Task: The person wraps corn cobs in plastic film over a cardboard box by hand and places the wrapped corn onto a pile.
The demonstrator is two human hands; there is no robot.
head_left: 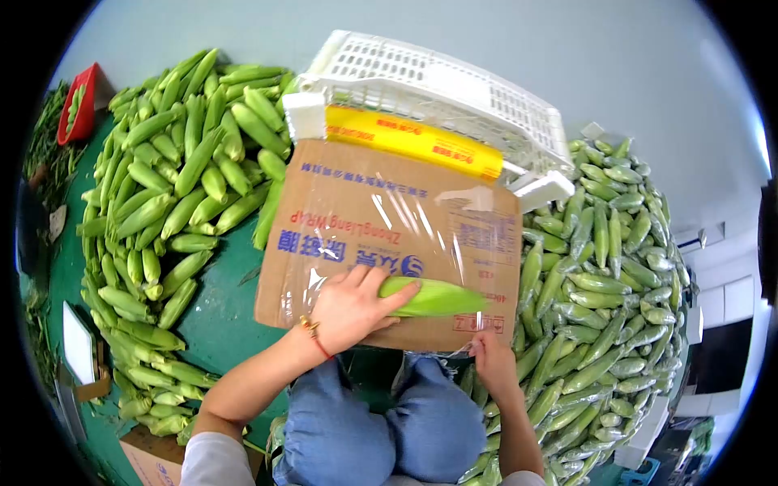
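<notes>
My left hand [352, 306], with a red cord and beads at the wrist, is closed around the thick end of an ear of corn [438, 298] in its green husk. The ear lies sideways on a sheet of clear cling film [405, 215] spread over a printed cardboard box [324, 190]. At the box's near right corner, my right hand [493, 362] pinches the edge of the film. Behind the box, a yellow-sleeved film roll [413, 139] rests against a white plastic crate [446, 85].
Unwrapped corn [154, 211] is heaped on the green floor [207, 312] to the left. A large pile of film-wrapped corn [604, 308] lies to the right. A red basket [79, 105] stands at the far left, and another cardboard box [154, 458] sits at the lower left.
</notes>
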